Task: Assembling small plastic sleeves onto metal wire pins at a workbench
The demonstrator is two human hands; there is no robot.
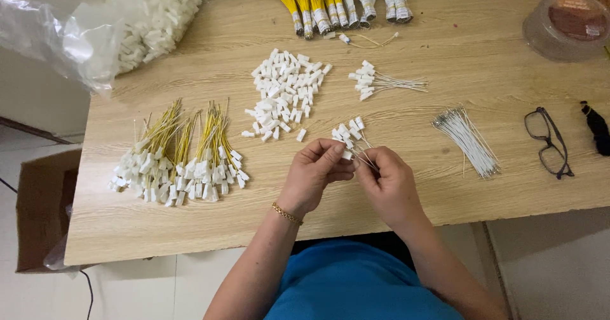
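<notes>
White wires (363, 156) pinched in right hand (391, 183); left hand (316, 170) pinches a connector (346, 155). Loose grip could drop finished ones just beyond the fingers.

Likely a small home workshop — wooden table (445, 186), sorted wire bundles (467, 141), loose white connectors (284, 91), cardboard box (41, 212) on tiled floor

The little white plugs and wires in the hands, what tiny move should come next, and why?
Probably press the white plug onto the wire end. The left hand pinches that plug right against the thin white wires held in the right hand, and several wires in that bunch already wear plugs. Whether it is fully seated is too small to tell.
</notes>
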